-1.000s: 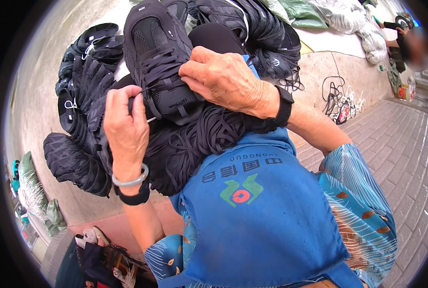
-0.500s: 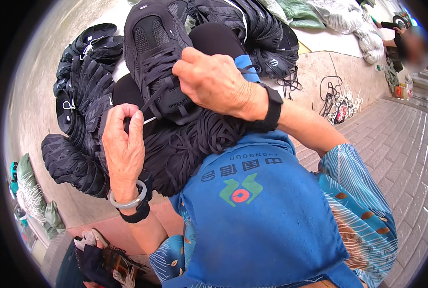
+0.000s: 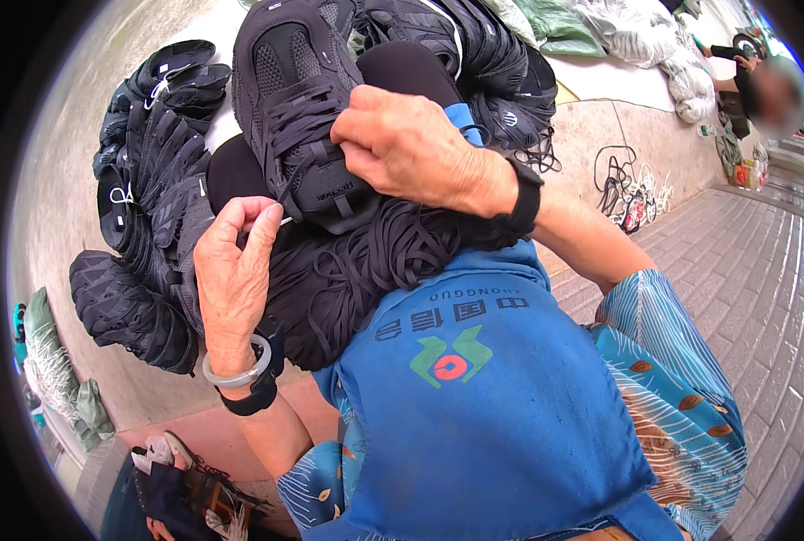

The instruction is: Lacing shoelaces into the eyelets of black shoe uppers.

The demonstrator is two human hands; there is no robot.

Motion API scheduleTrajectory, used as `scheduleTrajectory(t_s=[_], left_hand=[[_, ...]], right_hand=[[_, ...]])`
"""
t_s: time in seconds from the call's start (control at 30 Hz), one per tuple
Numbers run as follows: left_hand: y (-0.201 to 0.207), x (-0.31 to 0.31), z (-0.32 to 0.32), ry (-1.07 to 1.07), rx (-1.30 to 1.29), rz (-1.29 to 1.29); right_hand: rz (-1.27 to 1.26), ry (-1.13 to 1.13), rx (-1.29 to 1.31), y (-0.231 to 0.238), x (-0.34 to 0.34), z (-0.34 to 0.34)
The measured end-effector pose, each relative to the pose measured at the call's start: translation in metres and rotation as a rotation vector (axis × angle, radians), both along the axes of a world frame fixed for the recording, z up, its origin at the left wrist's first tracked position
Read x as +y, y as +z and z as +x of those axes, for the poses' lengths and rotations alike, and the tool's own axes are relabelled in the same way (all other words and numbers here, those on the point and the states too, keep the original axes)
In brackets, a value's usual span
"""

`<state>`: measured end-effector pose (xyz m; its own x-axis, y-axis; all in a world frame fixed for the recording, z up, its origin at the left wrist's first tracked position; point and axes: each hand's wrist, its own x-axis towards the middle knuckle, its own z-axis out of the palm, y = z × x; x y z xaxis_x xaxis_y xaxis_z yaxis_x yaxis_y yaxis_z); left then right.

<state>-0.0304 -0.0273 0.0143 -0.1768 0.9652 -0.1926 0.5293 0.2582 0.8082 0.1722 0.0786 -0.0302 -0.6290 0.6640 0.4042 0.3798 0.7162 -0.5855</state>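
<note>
The left hand (image 3: pixel 235 270) is pinching a lace tip (image 3: pixel 284 221), grip closed on it. Beyond, the right hand (image 3: pixel 411 144) is pressing the black shoe (image 3: pixel 298 108) onto the lap's lace bundle (image 3: pixel 357 270), grip closed. Keeping the lace taut should help the lacing.

Below me I see the pale grey concrete ground (image 3: pixel 77 180), and a heap of black mesh sneaker uppers (image 3: pixel 149 207) lies straight on it at my left. Right of that, a brick-paved walkway (image 3: pixel 762 298) runs alongside, with a tangle of black and white cords (image 3: pixel 627 189) lying near its edge.
</note>
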Motion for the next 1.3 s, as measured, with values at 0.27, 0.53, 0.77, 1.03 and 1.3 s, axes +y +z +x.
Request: scheduleTrajectory(t_s=[0.27, 0.53, 0.77, 1.03, 1.3], left_hand=[[-0.003, 0.005, 0.002, -0.052, -0.067, -0.044], [0.003, 0.01, -0.031, 0.072, -0.133, -0.021], [0.003, 0.005, -0.037, 0.009, -0.118, -0.024], [0.006, 0.006, -0.032, -0.01, -0.084, -0.038], [0.005, 0.004, -0.019, -0.021, -0.078, -0.099]], right_hand=[[-0.631, 0.248, -0.076, 0.019, 0.035, 0.009], [-0.371, 0.053, 0.067, 0.01, 0.019, -0.009], [-0.433, -0.091, 0.194, 0.006, 0.019, 0.014], [-0.282, -0.025, 0.193, 0.006, 0.01, 0.024], [0.104, 0.005, -0.125, 0.01, -0.003, 0.002]])
